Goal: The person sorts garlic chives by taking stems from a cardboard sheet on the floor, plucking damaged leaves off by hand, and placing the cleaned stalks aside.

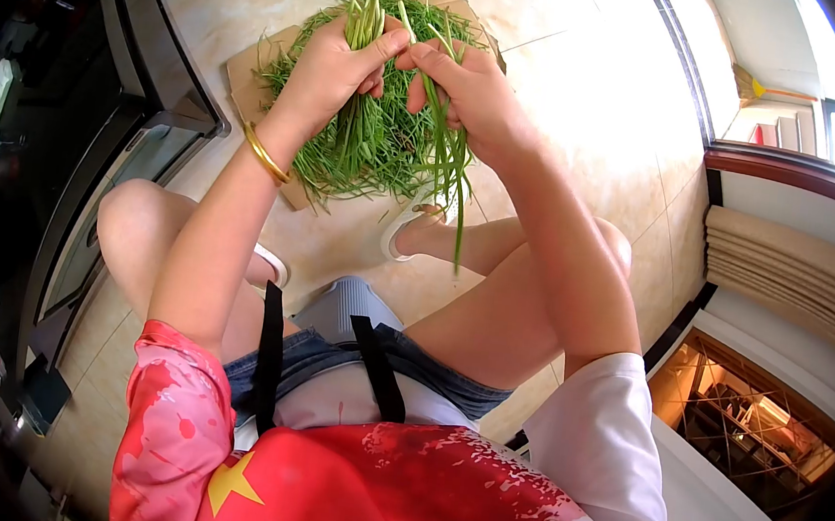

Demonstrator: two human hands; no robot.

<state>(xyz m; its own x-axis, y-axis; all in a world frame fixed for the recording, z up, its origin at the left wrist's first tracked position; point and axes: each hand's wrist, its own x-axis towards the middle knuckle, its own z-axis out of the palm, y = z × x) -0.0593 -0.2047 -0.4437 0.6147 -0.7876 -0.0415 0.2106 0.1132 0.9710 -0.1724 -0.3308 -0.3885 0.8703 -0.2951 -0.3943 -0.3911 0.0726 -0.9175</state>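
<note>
My left hand [327, 69], with a gold bangle [265, 153] at its wrist, is closed around a bunch of chives [365, 20]. Their pale stem ends stick up above the fist and the green leaves hang below. Beside it, my right hand [479, 96] grips a few chives [451, 159] whose long leaves trail down toward my leg. The fingertips of both hands nearly meet between the two bunches. Under the hands, a large loose heap of chives [331, 167] lies on flattened cardboard [246, 83] on the floor. The heap partly shows behind my wrists.
I sit low on a grey-blue ribbed stool [348, 304], knees apart, with light shoes [398, 234] near the heap. A dark glass-fronted cabinet [94, 179] stands at left. Pale tiles [593, 107] cover the floor. A doorway frame [798, 167] is at right.
</note>
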